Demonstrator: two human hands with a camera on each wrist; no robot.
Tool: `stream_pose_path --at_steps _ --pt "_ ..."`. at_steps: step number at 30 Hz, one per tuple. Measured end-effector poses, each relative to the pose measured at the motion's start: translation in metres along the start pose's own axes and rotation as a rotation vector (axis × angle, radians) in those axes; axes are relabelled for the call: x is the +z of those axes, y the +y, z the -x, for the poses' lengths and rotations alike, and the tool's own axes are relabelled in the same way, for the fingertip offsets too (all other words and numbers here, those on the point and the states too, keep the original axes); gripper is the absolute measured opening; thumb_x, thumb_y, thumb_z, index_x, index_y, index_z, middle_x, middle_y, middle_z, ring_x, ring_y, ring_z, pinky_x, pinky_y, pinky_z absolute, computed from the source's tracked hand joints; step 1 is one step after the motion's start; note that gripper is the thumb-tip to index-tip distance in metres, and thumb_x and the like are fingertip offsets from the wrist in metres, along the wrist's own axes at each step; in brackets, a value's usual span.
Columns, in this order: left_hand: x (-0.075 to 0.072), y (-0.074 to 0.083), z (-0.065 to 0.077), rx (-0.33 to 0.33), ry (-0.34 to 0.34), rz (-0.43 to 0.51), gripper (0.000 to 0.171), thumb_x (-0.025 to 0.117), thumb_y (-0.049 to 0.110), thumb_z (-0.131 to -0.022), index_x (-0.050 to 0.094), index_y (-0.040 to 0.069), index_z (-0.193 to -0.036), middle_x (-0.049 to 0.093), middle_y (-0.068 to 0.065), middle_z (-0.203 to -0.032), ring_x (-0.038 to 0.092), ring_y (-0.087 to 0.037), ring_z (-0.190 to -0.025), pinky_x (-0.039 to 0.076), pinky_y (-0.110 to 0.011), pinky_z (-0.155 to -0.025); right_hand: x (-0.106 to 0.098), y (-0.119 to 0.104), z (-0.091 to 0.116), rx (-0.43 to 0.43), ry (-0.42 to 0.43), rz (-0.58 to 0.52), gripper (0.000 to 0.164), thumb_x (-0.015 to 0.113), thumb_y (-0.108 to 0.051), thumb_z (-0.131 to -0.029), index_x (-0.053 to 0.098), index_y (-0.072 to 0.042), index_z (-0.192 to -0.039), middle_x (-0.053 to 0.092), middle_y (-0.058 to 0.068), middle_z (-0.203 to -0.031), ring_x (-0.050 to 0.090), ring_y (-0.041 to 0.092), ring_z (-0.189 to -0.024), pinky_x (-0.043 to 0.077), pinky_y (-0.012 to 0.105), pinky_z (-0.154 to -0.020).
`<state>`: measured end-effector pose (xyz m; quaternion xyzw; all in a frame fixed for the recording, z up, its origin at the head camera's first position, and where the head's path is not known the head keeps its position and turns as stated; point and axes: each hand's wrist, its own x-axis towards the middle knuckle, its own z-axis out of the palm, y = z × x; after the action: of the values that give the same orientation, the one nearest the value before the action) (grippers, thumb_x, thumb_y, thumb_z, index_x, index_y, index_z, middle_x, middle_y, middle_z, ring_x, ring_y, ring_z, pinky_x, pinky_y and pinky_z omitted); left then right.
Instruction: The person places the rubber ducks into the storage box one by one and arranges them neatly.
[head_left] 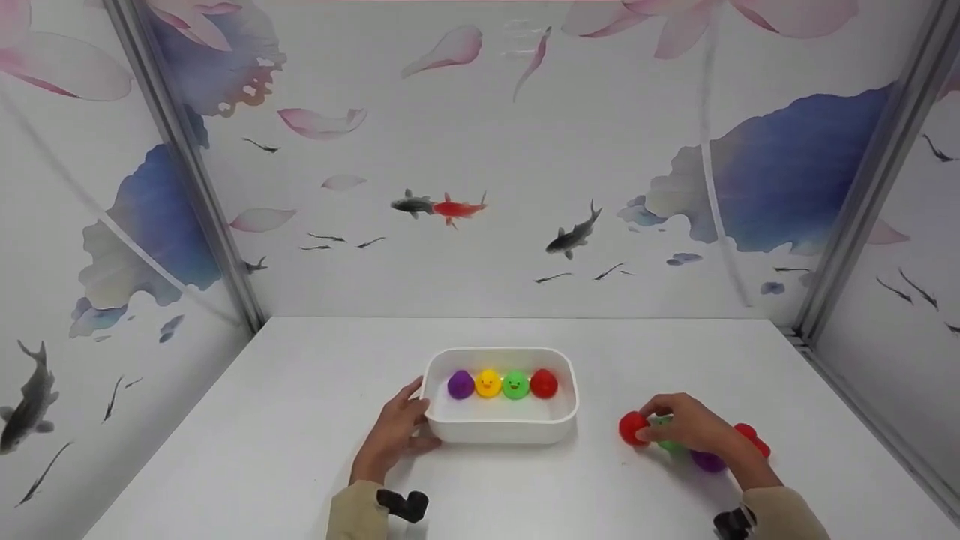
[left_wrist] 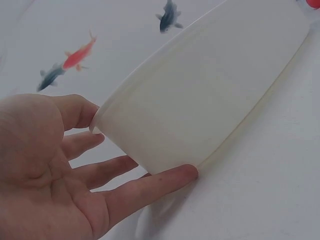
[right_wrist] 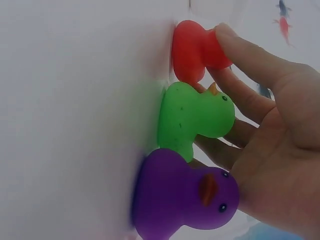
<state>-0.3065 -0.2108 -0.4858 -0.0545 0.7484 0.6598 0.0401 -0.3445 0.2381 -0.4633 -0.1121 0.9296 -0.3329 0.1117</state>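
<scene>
On the worktop stands a white tub. The left hand, fingers spread, touches the tub's left end. The right hand pinches a red duck, right of the tub; a green duck and a purple duck line up beside it. Four ducks sit in a row inside the tub.

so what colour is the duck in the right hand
The duck is red; best in the right wrist view.
</scene>
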Motion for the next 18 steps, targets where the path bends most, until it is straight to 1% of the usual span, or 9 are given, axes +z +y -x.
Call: stream_pose_path --at_steps 4,9,12,16,18 --pt "-0.001 0.001 -0.001 -0.002 0.008 0.002 0.06 0.045 0.024 -0.105 0.024 0.015 -0.16 0.046 -0.026 -0.152 0.061 -0.035 -0.124 0.062 -0.045 -0.088 0.0 -0.002 0.0 -0.01 0.017 -0.017 0.037 0.078 -0.037 -0.085 0.07 -0.012 -0.112 0.062 0.02 -0.133 0.051 0.045 -0.128 0.048 0.063 -0.103" --pt "-0.002 -0.001 0.0 0.004 0.001 0.014 0.061 0.045 0.023 -0.105 0.023 0.014 -0.161 0.045 -0.027 -0.152 0.06 -0.036 -0.126 0.062 -0.046 -0.089 0.001 -0.009 0.002 -0.035 0.051 -0.026 0.037 0.077 -0.035 -0.087 0.069 -0.011 -0.114 0.062 0.019 -0.131 0.052 0.043 -0.125 0.052 0.059 -0.099" --pt "-0.002 -0.001 0.0 0.009 -0.006 0.022 0.062 0.045 0.022 -0.104 0.022 0.013 -0.161 0.044 -0.028 -0.152 0.058 -0.039 -0.127 0.061 -0.047 -0.09 0.001 -0.016 0.003 -0.032 0.071 -0.05 0.04 0.078 -0.036 -0.086 0.068 -0.011 -0.115 0.063 0.016 -0.13 0.055 0.037 -0.121 0.057 0.05 -0.093" --pt "-0.001 -0.001 0.0 0.009 -0.016 0.036 0.061 0.045 0.022 -0.104 0.022 0.013 -0.161 0.043 -0.028 -0.153 0.057 -0.04 -0.129 0.061 -0.048 -0.092 -0.001 -0.024 0.004 -0.02 0.088 -0.091 0.046 0.078 -0.039 -0.085 0.066 -0.009 -0.118 0.062 0.018 -0.13 0.058 0.035 -0.118 0.061 0.039 -0.085" --pt "-0.001 -0.001 0.0 0.005 -0.018 0.042 0.061 0.045 0.022 -0.104 0.023 0.014 -0.16 0.043 -0.027 -0.154 0.056 -0.04 -0.131 0.06 -0.049 -0.092 -0.002 -0.028 0.003 -0.013 0.093 -0.109 0.048 0.078 -0.04 -0.085 0.064 -0.009 -0.119 0.062 0.018 -0.13 0.058 0.036 -0.119 0.061 0.039 -0.085"
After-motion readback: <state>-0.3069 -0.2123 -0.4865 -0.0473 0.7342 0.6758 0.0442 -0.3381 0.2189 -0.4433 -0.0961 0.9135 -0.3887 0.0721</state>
